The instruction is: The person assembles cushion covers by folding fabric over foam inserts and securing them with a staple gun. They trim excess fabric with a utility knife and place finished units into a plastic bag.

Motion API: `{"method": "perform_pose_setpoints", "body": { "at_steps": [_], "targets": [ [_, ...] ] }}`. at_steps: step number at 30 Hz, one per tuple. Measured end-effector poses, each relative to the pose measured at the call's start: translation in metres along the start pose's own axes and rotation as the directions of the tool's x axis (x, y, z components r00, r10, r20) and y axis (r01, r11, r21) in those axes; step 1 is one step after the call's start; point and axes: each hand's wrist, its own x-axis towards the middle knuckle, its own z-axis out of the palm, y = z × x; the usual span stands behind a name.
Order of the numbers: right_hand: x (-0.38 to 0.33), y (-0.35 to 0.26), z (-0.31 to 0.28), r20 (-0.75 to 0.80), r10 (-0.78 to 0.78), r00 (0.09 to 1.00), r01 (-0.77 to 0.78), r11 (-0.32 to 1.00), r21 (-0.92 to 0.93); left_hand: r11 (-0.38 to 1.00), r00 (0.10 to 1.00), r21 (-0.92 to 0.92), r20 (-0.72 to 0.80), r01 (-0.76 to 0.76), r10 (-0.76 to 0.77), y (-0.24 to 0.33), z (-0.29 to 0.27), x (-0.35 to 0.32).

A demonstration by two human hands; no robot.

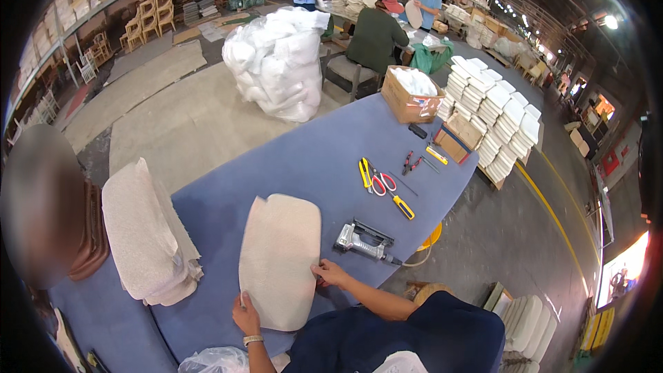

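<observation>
A beige fabric panel [282, 259], roughly rectangular with rounded corners, lies in front of me on the blue table [228, 173]. My left hand [246, 316] grips its lower left edge, fingers hidden partly beneath it. At the right edge, my right hand [331, 274] pinches the panel between thumb and fingers. A small flap of cloth sticks up at its top left corner. To the left stands a thick stack of similar beige fabric pieces [145, 235]. A silver and black staple gun [360, 240] with a hose rests to the right of my right hand.
Scissors [378, 183], a yellow screwdriver [402, 207], pliers [411, 163] and a cutter [436, 155] lie farther right. A cardboard box [412, 100] stands at the far end. Beyond are stacked white cushions [494, 114], a wrapped white bundle [276, 62] and several people. Someone blurred [48, 207] is at far left.
</observation>
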Motion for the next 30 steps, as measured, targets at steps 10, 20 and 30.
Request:
{"method": "perform_pose_setpoints", "body": {
  "at_steps": [10,20,30],
  "targets": [
    [-0.105,-0.101,-0.030,0.112,-0.458,0.882,0.439,0.884,0.162,0.971,0.992,-0.203,-0.007,0.125,-0.129,-0.044,0.029,-0.022],
    [-0.276,-0.306,0.035,0.314,-0.936,-0.161,0.698,0.117,0.706,0.967,0.989,-0.208,0.016,0.145,-0.145,-0.055,0.042,-0.017],
    [-0.311,-0.300,0.112,-0.042,-0.946,-0.321,0.044,-0.059,0.997,0.968,0.988,-0.212,-0.041,0.135,-0.147,-0.051,0.039,-0.017]
  ]
}}
